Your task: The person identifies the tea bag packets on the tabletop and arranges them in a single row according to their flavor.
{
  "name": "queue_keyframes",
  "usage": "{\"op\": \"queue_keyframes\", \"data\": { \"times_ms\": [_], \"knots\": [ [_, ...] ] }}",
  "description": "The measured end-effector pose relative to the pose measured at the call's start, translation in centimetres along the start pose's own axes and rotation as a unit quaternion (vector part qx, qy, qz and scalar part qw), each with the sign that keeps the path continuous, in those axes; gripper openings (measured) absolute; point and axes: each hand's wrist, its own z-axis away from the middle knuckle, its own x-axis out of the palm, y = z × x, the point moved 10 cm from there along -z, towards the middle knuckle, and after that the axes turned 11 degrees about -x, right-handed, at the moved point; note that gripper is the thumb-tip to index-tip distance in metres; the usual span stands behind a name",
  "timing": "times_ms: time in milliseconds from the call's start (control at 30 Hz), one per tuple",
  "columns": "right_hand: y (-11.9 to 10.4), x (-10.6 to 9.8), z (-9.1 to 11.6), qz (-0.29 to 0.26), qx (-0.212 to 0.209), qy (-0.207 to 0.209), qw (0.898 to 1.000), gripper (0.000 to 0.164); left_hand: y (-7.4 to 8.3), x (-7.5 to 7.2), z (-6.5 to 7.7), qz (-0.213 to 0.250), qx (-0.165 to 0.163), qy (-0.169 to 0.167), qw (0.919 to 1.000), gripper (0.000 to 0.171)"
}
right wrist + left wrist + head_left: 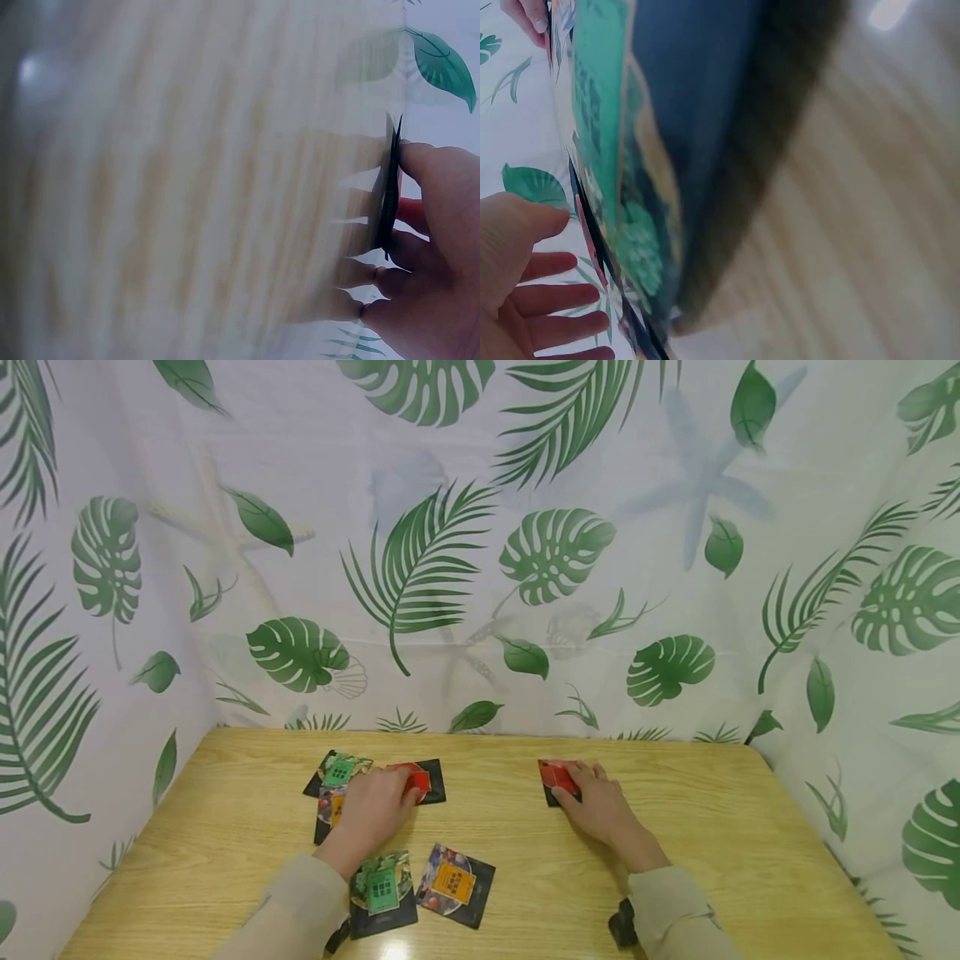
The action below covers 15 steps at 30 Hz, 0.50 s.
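Observation:
My left hand (375,802) hovers over the back-left packets, its fingers spread apart and holding nothing in the left wrist view. Just beyond its fingertips lies a black packet with a red label (422,782), partly covered by the hand. On the right, my right hand (603,810) grips another red-labelled packet (557,777) low at the tabletop. In the right wrist view the thumb meets one edge of this dark packet (389,195), and the curled fingers lie along its face and other edge. The hand hides the packet's right part.
Behind the left hand are a green-labelled packet (339,770) and a half-hidden orange-labelled one (324,827). Nearer lie a second green-labelled packet (384,897) and an orange-labelled one (455,885). A leaf-print cloth (465,693) hangs around the wooden table (750,877).

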Motion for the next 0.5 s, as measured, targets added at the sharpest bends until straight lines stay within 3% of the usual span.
{"op": "queue_keyframes", "data": {
  "times_ms": [133, 333, 500],
  "knots": [
    [0.1, 0.0, 0.0, -0.003, -0.001, 0.001, 1.000, 0.063, 0.0, 0.1, -0.2, 0.010, -0.021, -0.004, 0.9997, 0.031],
    [0.1, 0.1, 0.1, -0.007, 0.003, -0.002, 1.000, 0.063, -0.3, 1.5, -0.8, 0.022, -0.045, -0.050, 0.9975, 0.047],
    [0.1, 0.0, 0.1, -0.008, 0.004, -0.002, 1.000, 0.063, 0.2, 2.2, -1.0, 0.013, -0.009, -0.074, 0.9972, 0.055]
  ]
}}
